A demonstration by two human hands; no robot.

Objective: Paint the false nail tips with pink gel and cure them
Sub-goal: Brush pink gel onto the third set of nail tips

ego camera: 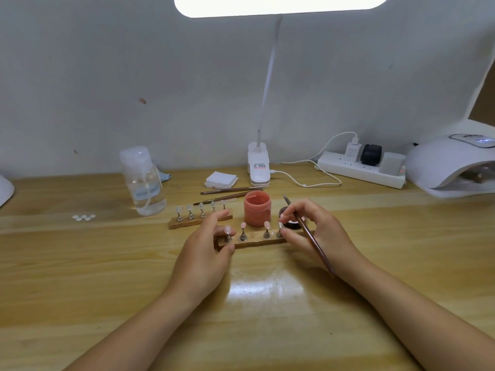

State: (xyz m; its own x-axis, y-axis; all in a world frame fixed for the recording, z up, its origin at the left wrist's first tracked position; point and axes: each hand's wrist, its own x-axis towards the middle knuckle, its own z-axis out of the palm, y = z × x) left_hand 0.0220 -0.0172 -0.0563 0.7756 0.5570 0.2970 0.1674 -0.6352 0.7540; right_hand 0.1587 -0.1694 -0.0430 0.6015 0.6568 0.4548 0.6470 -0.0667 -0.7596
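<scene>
We hold the near stand (251,241) steady with the left hand (206,253), its fingers curled around the left end, so the tips (243,225) do not shake. The right hand (318,236) pinches the brush (313,236) like a pen, and its fingertips seem to touch the tip at the right end; we cannot tell whether they grip it. For a good coat, we judge it best to take little gel, lay it in thin strokes from base to edge, and keep the wrist resting on the desk (267,303). The pink jar (257,208) stands open just behind the stand, and a second stand (199,219) lies farther left. The lamp (450,167) for curing waits far right. A red label on the clip light (258,170) is too small to read, and so is the display on the lamp.
</scene>
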